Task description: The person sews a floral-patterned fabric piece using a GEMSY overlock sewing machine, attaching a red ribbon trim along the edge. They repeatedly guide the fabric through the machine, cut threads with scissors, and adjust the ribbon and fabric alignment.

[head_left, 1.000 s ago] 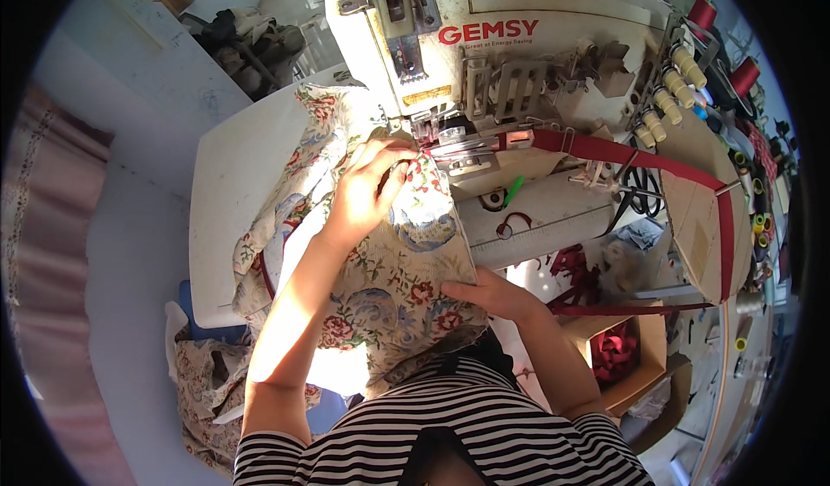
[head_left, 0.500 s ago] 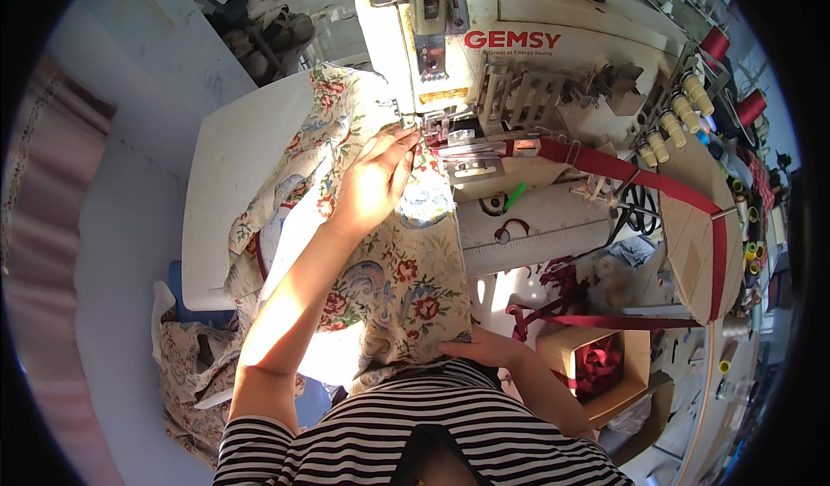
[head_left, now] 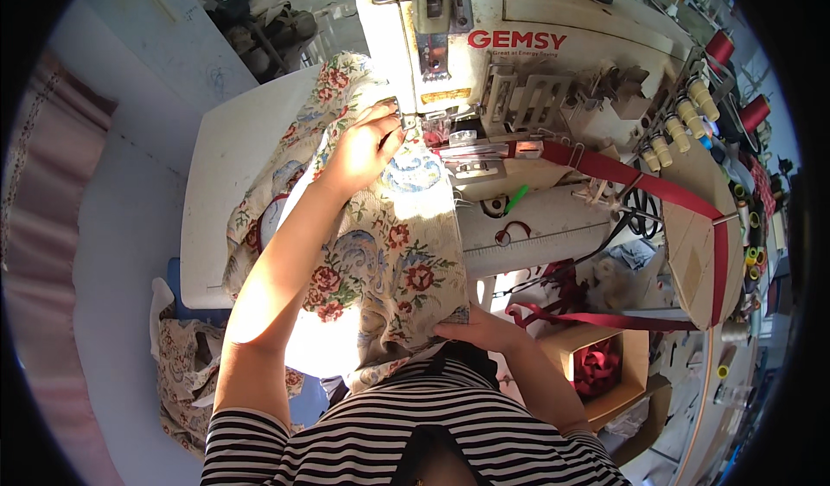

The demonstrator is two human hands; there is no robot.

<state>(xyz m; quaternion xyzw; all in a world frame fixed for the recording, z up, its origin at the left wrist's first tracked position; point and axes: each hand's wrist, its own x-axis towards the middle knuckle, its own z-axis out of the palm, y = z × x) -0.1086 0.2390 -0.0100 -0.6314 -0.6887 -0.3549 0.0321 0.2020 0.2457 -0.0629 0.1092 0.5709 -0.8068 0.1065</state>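
Note:
A cream floral fabric [head_left: 380, 261] with red roses and blue scrolls lies across the sewing machine [head_left: 536, 19] bed and down to my lap. My left hand [head_left: 359, 153] rests on it just left of the needle area, fingers stretched forward and thumb apart. The fingertips are close to the presser foot [head_left: 410, 121], which is partly hidden. Nearer my body, my right hand [head_left: 484, 329] grips the fabric's right edge between thumb and fingers. Dark red binding tape [head_left: 605, 164] runs from the right through a metal folder [head_left: 484, 150] beside the needle.
Thread cones [head_left: 702, 99] stand at the right. The tape passes round a cardboard-faced holder [head_left: 692, 244], with more in a cardboard box [head_left: 635, 356] below. A green tool [head_left: 516, 199] and a red ring [head_left: 513, 232] lie on the machine bed. More floral fabric [head_left: 186, 374] hangs at lower left.
My left hand has shifted forward and a little left, and the fabric has moved away from me under it. My right hand has come slightly forward and left with the fabric edge.

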